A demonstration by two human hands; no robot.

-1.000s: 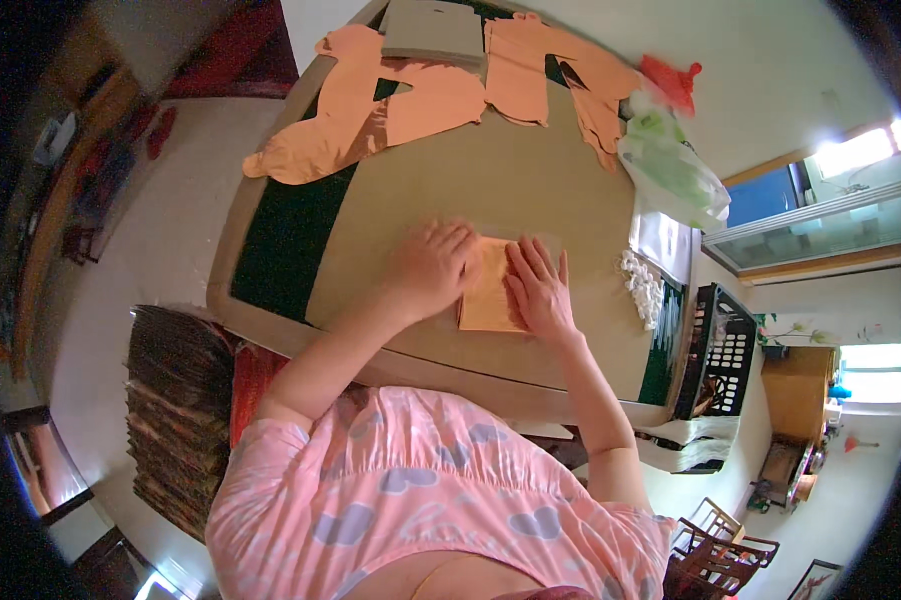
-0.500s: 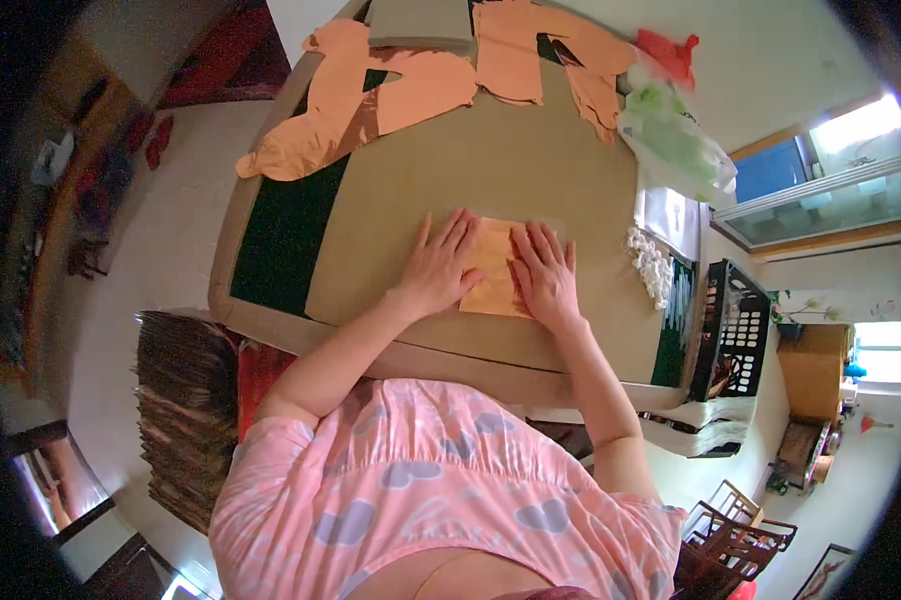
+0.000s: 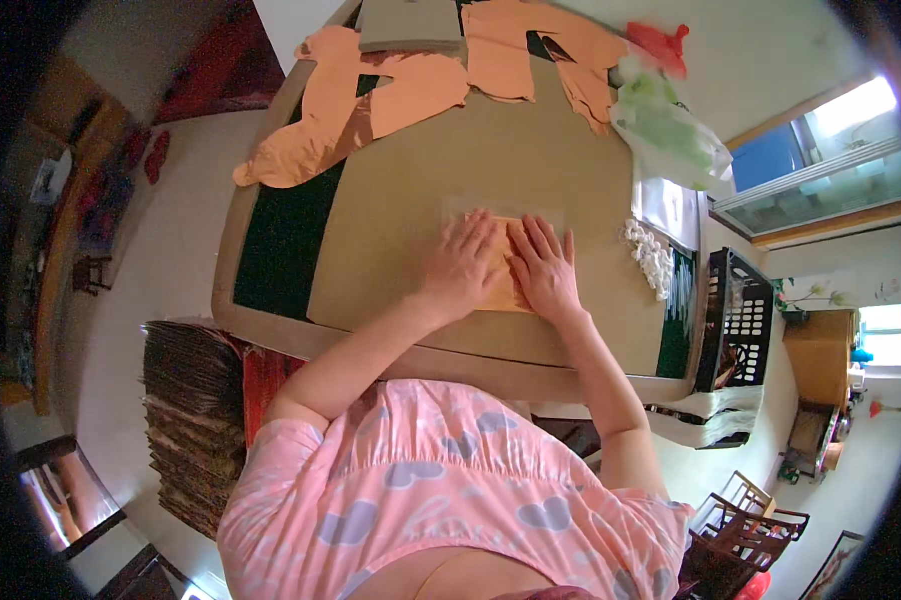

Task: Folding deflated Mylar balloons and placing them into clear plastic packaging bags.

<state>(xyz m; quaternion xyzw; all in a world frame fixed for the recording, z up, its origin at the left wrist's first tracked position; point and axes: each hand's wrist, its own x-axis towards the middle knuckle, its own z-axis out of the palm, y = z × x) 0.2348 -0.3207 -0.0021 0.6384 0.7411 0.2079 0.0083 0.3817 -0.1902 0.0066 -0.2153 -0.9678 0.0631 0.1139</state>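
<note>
A small orange foil-like sheet point(image 3: 507, 292) lies flat on a large tan board point(image 3: 400, 200). Around its far edge shows the faint outline of a clear or pale sheet point(image 3: 518, 209); I cannot tell whether that lies over or under it. My left hand point(image 3: 460, 262), a little blurred, rests palm down across the sheet's left part, fingers stretched out. On the right side lies my right hand point(image 3: 547, 272), also flat, its fingers spread and pointing away from me. A strip of orange shows between the two hands; the rest is hidden beneath them.
Large cut-out pieces of shiny orange foil point(image 3: 410, 95) lie along the table's far side, with a grey stack point(image 3: 410, 25) on them. To the right are a plastic bag point(image 3: 670, 140), a heap of white cord-like material point(image 3: 648, 260) and a black crate point(image 3: 740, 320). Brown stacked sheets point(image 3: 192, 430) stand at left.
My left hand has slid right, from the sheet's left edge onto the sheet, closer to my right hand. The right hand has stayed nearly in place.
</note>
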